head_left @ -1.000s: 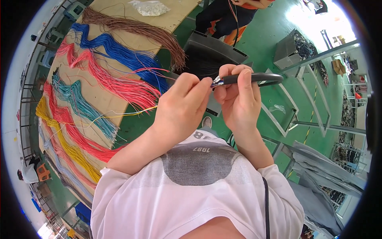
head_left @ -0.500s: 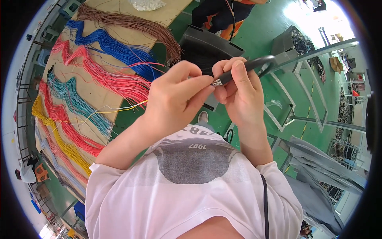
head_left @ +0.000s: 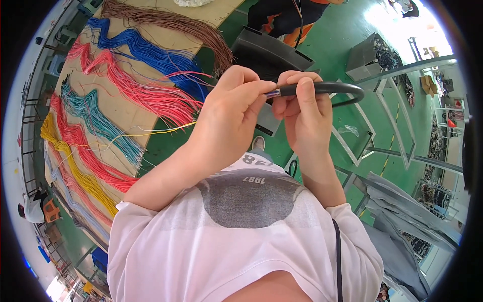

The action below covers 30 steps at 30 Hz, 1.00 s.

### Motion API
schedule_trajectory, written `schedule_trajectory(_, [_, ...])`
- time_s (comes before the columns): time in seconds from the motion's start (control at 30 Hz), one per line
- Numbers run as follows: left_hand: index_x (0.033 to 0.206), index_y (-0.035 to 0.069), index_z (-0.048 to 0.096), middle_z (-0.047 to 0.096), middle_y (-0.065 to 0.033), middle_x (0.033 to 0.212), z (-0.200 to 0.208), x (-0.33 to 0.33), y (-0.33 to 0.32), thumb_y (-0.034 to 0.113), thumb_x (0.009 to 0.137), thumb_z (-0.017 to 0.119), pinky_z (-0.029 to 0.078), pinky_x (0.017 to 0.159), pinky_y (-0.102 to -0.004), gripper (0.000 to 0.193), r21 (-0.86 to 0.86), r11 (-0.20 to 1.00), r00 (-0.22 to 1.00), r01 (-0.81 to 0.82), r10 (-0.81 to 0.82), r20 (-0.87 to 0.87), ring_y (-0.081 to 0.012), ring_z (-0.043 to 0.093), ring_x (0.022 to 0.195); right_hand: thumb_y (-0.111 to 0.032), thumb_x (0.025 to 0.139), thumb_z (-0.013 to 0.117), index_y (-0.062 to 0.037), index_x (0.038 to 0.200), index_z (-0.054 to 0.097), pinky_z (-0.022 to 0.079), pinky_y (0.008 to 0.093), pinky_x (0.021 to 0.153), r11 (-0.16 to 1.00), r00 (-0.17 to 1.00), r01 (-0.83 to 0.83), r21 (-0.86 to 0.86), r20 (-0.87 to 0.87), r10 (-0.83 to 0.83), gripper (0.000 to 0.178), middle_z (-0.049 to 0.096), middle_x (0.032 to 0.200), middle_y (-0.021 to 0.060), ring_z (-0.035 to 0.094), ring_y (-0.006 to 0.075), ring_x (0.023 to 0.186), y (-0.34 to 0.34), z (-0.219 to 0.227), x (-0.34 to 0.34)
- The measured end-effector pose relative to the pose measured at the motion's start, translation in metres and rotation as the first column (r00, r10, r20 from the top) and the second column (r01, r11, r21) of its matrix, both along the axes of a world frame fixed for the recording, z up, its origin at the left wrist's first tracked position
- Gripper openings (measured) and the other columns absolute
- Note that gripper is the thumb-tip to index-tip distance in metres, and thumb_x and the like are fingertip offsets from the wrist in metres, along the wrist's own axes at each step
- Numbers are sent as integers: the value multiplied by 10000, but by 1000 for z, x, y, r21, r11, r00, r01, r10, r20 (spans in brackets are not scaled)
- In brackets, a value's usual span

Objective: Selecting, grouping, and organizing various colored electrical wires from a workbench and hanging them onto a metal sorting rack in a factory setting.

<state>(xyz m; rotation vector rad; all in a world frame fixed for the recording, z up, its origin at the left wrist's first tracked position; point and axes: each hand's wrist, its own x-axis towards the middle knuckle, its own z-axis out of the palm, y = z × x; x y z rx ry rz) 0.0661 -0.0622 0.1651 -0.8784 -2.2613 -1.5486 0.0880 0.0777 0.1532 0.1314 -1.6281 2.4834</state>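
My right hand (head_left: 302, 108) grips a thick black cable (head_left: 327, 89) that curves off to the right and loops back. My left hand (head_left: 234, 108) pinches the cable's metallic end (head_left: 273, 93) between thumb and fingertips. Thin coloured wires run from the left hand toward the board (head_left: 126, 105) on my left. Both hands are raised in front of my chest, over my white shirt with a grey print.
A long board at my left carries bundles of brown (head_left: 171, 22), blue (head_left: 151, 53), pink (head_left: 146, 93), teal (head_left: 100, 121), red and yellow (head_left: 80, 173) wires. A black bin (head_left: 266, 50) stands on the green floor ahead. Metal racks (head_left: 397, 121) stand at right. Another person (head_left: 292, 15) is beyond the bin.
My hands have shifted slightly lower in the view while staying on the cable end. The cable's loop at right shows more clearly now.
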Motion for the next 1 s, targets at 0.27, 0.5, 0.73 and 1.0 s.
schedule_trajectory(0.27, [1063, 22, 448, 440, 10, 743, 8, -9, 11, -49, 801, 478, 367, 571, -159, 273, 233, 943, 758, 237, -329, 563, -35, 424, 655, -243, 909, 370, -30, 890, 468, 388, 239, 473, 996, 997, -3, -89, 78, 10, 235, 525, 878, 126, 489, 124, 565, 14, 3, 3])
schedule_trajectory(0.5, [1015, 17, 455, 458, -4, 749, 6, -6, 29, -44, 800, 485, 397, 581, -165, 226, 363, 907, 676, 212, -404, 617, -46, 463, 641, -250, 908, 371, -17, 893, 496, 388, 223, 482, 998, 994, 66, 7, 89, -66, 264, 539, 869, 107, 493, 126, 567, 21, 1, 9])
schedule_trajectory(0.73, [803, 6, 507, 481, -75, 615, -14, -10, 45, 8, 727, 581, 377, 459, -266, 106, 199, 973, 951, 114, -165, 263, -153, 470, 516, -238, 911, 364, -6, 906, 535, 344, 227, 475, 984, 987, 72, -163, 155, -47, 288, 535, 836, 68, 467, 104, 570, 31, 6, 19])
schedule_trajectory(1.0, [721, 0, 520, 469, -84, 652, -16, -7, 47, 29, 693, 637, 384, 539, -290, 124, 23, 977, 949, 213, -213, 233, -190, 480, 614, -239, 910, 360, -9, 901, 534, 364, 182, 490, 973, 973, 110, -202, 223, -64, 288, 566, 907, 73, 511, 90, 643, 23, -9, 20])
